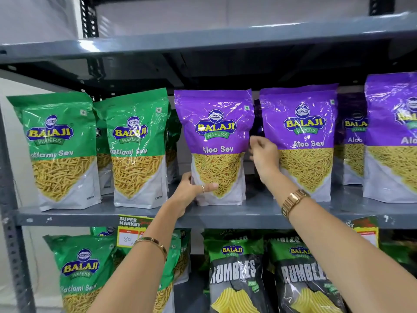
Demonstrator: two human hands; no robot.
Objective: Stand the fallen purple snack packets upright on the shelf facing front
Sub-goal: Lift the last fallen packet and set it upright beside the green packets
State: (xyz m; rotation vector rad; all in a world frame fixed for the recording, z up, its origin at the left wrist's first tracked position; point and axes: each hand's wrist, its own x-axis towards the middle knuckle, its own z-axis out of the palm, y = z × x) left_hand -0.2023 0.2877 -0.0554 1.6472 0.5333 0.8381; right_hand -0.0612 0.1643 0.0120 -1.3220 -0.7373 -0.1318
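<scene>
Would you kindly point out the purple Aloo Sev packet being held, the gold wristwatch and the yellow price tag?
Purple Aloo Sev packet [214, 132]: head view, on its logo.
Gold wristwatch [293, 201]: head view, on its band.
Yellow price tag [129, 231]: head view, on its face.

Bright even overhead light, glare streaks on glossy purple packets [214, 123] and green packets [135, 132], deep shadow under upper shelf [203, 44], wide-angle bowing at edges, centre sharp, forearms slightly soft
</scene>
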